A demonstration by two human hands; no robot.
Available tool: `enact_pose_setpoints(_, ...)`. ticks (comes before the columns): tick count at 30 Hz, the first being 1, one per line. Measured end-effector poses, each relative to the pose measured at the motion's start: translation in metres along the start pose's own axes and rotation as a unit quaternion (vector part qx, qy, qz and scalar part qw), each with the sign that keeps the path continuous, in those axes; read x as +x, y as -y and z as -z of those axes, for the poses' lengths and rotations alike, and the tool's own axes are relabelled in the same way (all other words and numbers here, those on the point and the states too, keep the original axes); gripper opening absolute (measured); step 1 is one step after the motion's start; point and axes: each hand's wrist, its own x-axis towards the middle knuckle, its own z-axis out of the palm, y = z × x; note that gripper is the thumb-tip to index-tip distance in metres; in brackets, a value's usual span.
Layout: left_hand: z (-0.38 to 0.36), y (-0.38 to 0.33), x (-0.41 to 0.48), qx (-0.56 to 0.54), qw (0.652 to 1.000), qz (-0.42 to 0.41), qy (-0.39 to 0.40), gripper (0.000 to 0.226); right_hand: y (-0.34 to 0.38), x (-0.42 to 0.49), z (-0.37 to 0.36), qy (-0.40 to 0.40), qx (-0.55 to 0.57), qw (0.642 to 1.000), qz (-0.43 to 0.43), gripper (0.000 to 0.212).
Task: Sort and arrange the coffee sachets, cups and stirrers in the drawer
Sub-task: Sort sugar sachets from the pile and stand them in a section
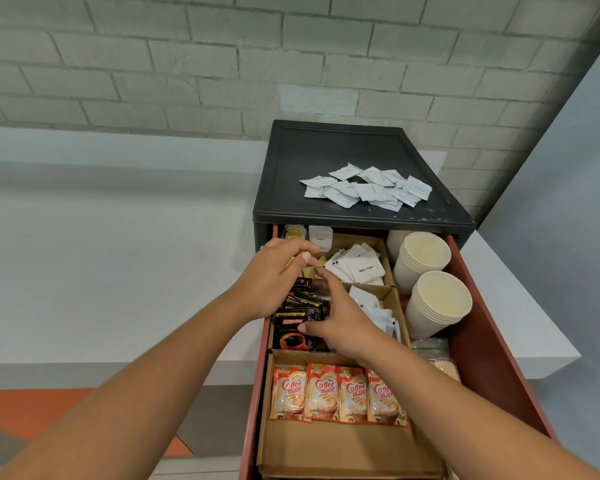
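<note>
The red drawer [482, 327] is pulled out and split by cardboard dividers. My right hand [340, 317] curls round a stack of black Kopiko coffee sachets [303, 304], thumb on the near side and index finger at the far end. At the far left of that stack my left hand [274, 275] curves downward; its fingertips are hidden and a yellow edge shows under it. Orange Coffee mate sachets [336, 393] stand in a row in the near compartment. White sugar sachets [361, 268] fill a far compartment. Two stacks of paper cups [437, 303] lie on the right, with bagged wooden stirrers [437, 358] nearer.
Several loose white sachets [368, 187] lie scattered on the black cabinet top [291, 174]. More white sachets [378, 313] sit in a middle cardboard compartment. A brick wall stands behind, and a white ledge [520, 327] runs along the right side.
</note>
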Motion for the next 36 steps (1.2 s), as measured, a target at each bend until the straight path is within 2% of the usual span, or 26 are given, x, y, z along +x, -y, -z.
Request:
enact_pose_setpoints(7,0.0,0.0,0.0,-0.013,1.0,0.006,-0.001,0.028,0.0,0.004,-0.004,-0.038,-0.066,0.996,0.048,0.092)
enact_pose_setpoints(13,0.0,0.0,-0.001,-0.012,1.0,0.007,-0.003,0.026,-0.001,0.002,-0.003,-0.081,-0.154,0.984,0.045,0.097)
enact_pose_setpoints(16,0.0,0.0,-0.001,-0.007,1.0,0.008,-0.002,0.027,-0.003,-0.001,0.0,-0.083,-0.148,0.985,0.027,0.093)
enact_pose_setpoints(19,0.001,-0.001,-0.001,-0.009,1.0,0.006,-0.005,0.028,-0.003,-0.002,0.003,-0.081,-0.126,0.988,0.024,0.082)
enact_pose_setpoints(23,0.001,-0.002,-0.002,-0.014,1.0,0.005,-0.008,0.029,-0.001,0.001,0.005,-0.088,-0.09,0.992,0.026,0.053)
enact_pose_setpoints(25,0.001,-0.003,-0.002,-0.017,1.0,0.005,-0.009,0.03,0.0,0.003,0.003,-0.09,-0.076,0.993,0.029,0.049)
enact_pose_setpoints(30,0.002,-0.004,-0.002,-0.021,1.0,0.008,-0.01,0.03,0.0,0.006,-0.001,-0.086,-0.075,0.993,0.029,0.062)
enact_pose_setpoints(36,0.001,-0.004,-0.003,-0.016,1.0,0.012,-0.011,0.03,-0.009,-0.002,0.008,-0.028,-0.139,0.99,0.021,0.079)
